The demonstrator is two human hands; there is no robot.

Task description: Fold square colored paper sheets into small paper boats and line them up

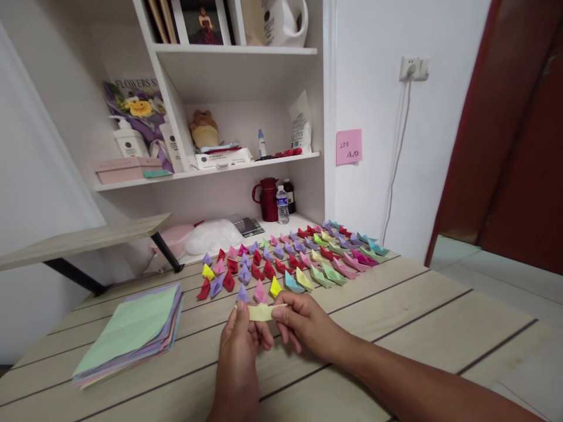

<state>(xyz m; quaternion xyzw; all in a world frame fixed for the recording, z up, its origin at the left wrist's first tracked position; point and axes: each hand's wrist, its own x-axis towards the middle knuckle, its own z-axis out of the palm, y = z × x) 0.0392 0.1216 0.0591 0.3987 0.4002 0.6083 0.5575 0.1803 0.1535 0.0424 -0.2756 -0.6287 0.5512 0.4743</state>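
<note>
A small pale yellow paper boat (261, 313) is held just above the near part of the table, stretched sideways between both hands. My left hand (241, 343) pinches its left end between thumb and fingers. On the other end, my right hand (303, 322) grips with thumb and forefinger, the remaining fingers curled below. Just beyond the hands, several rows of folded paper boats (269, 269) in red, purple, pink, yellow, blue and green cover the far part of the table. To the left lies a stack of coloured paper sheets (132, 328), light green on top.
The slatted wooden table (422, 334) ends at the right above a tiled floor. A raised wooden stand (88, 240) with black legs is at the left. Behind are white shelves (237, 51), a red jug (268, 199), a water bottle (282, 205) and a plastic bag (213, 237).
</note>
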